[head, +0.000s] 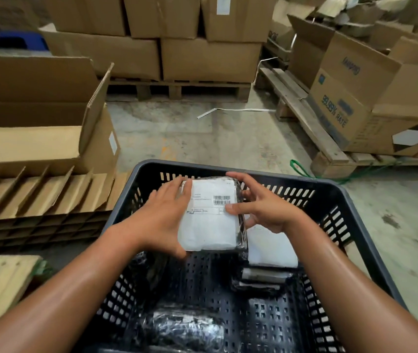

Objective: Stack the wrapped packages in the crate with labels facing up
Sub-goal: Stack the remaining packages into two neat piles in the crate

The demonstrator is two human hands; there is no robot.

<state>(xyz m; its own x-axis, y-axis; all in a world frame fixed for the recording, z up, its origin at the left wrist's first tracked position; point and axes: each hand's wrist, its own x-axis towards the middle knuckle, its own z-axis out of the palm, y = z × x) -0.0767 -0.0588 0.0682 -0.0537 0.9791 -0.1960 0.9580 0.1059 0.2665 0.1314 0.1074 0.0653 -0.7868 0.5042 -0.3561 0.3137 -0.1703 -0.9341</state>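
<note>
Two bare forearms and hands (162, 217), sleeveless, ringless.

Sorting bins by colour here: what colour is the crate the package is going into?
Dark grey, nearly black, perforated plastic crate; seen in the head view.

I'm in a warehouse: sealed cardboard boxes (210, 57) stacked on wooden pallets (309, 123), an open carton (37, 118), flattened cardboard dividers (45, 200), loose strapping (228, 110) on the bare concrete floor (190, 133).
</note>
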